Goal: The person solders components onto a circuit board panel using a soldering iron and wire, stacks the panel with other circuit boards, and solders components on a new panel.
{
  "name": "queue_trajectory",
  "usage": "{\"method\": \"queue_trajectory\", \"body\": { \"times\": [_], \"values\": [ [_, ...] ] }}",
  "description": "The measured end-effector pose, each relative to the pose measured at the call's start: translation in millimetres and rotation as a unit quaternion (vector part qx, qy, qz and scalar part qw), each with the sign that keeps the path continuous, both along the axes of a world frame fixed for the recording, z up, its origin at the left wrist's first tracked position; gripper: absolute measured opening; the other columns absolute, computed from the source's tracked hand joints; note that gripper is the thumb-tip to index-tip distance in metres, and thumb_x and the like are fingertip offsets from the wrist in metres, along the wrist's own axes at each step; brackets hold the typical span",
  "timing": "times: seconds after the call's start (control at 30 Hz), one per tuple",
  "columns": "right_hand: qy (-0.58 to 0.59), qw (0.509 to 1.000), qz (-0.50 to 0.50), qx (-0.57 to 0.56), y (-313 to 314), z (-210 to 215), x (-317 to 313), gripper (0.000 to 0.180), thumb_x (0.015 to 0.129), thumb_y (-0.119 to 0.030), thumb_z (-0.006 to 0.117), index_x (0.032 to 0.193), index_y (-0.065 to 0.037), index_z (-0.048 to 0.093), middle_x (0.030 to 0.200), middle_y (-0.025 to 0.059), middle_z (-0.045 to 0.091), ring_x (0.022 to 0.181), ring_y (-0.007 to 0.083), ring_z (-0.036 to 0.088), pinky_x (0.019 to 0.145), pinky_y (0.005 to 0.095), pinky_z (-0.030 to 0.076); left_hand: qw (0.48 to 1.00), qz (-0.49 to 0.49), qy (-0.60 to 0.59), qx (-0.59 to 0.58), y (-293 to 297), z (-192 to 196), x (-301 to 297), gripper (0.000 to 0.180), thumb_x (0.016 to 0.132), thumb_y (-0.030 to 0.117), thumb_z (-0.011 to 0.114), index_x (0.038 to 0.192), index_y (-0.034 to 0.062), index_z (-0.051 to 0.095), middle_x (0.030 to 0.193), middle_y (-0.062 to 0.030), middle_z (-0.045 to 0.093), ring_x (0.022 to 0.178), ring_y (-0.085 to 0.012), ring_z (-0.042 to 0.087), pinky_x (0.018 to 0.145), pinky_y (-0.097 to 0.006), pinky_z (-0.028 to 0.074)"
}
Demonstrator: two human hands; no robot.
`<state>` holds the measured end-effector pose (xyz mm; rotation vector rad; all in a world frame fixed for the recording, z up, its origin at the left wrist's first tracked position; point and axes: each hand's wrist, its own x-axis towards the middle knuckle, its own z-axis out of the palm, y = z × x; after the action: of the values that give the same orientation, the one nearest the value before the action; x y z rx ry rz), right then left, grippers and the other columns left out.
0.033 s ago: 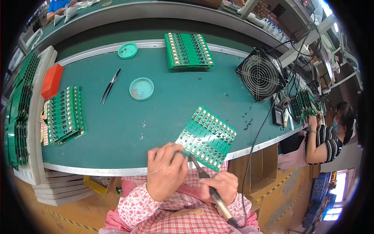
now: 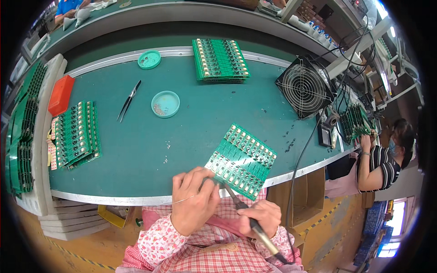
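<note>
Looking down from the head camera, the left hand [image 2: 195, 200] is curled at the near edge of the bench [image 2: 136, 150], fingertips pinching the near corner of the green panel [image 2: 241, 160] and a thin solder wire [image 2: 184, 199] trailing off to the left between its fingers. The right hand [image 2: 260, 217] is clenched around the soldering iron [image 2: 251, 221], gripping the dark handle like a pen, tip angled up and touching the panel's near edge just beside the left fingertips. The panel lies tilted on the green mat at the bench's front rim, its near corner overhanging the lap. Further back, a round teal dish [image 2: 165, 103] sits mid-bench with small parts in it, black tweezers [image 2: 129, 100] lie just left of it, and a second teal dish [image 2: 149, 59] rests near the far rail. A stack of boards [image 2: 220, 60] sits at the far edge, another stack [image 2: 75, 134] at the left, an orange box [image 2: 60, 95] beyond that. A black fan [image 2: 304, 86] stands on the right, cables running past it. At the far right another person [image 2: 382, 159] in a striped top handles boards at a neighbouring station.
</note>
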<state>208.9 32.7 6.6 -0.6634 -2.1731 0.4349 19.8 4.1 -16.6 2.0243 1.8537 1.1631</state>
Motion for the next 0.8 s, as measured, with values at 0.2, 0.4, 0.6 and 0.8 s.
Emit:
{"method": "queue_trajectory", "body": {
  "times": [0.2,0.4,0.6,0.8],
  "values": [
    [0.123,0.992,-0.037,-0.008,-4.8,-11.1,11.2,0.010,0.080,-0.004,0.066,0.088,0.001,0.061,0.056,0.0057,0.059,0.041,0.0158,0.052,0.040,0.0281,0.041,1.000,-0.005,0.005,-0.016,-3.0,6.1,8.5,0.011,0.077,0.005,0.068,0.080,0.0047,0.058,0.107,-0.0064,0.059,0.106,-0.0259,0.058,0.089,-0.044,0.036],
    [0.133,0.989,-0.053,-0.032,-5.3,-19.2,12.5,0.014,0.085,-0.009,0.066,0.090,0.002,0.059,0.062,0.0062,0.063,0.042,0.0143,0.053,0.041,0.0279,0.042,0.999,0.007,0.023,-0.020,1.2,3.2,13.8,0.012,0.076,0.007,0.069,0.082,0.0046,0.060,0.107,-0.0067,0.057,0.106,-0.0266,0.056,0.088,-0.045,0.035],
    [0.120,0.990,-0.043,-0.051,-3.2,-20.4,11.2,0.013,0.084,-0.006,0.066,0.092,0.001,0.059,0.066,0.0064,0.066,0.047,0.0152,0.056,0.044,0.0286,0.045,0.999,0.015,0.043,-0.019,3.0,1.2,15.4,0.013,0.076,0.007,0.070,0.082,0.0049,0.060,0.107,-0.0061,0.057,0.105,-0.0269,0.056,0.088,-0.045,0.035],
    [0.096,0.994,-0.026,-0.042,-0.8,-20.8,10.8,0.016,0.080,-0.001,0.066,0.095,-0.002,0.060,0.064,0.0056,0.063,0.048,0.0172,0.057,0.046,0.0291,0.046,0.998,0.019,0.052,-0.019,4.7,1.4,16.3,0.014,0.075,0.008,0.071,0.082,0.0052,0.059,0.106,-0.0059,0.056,0.105,-0.0273,0.055,0.088,-0.045,0.035]
  ]
}}
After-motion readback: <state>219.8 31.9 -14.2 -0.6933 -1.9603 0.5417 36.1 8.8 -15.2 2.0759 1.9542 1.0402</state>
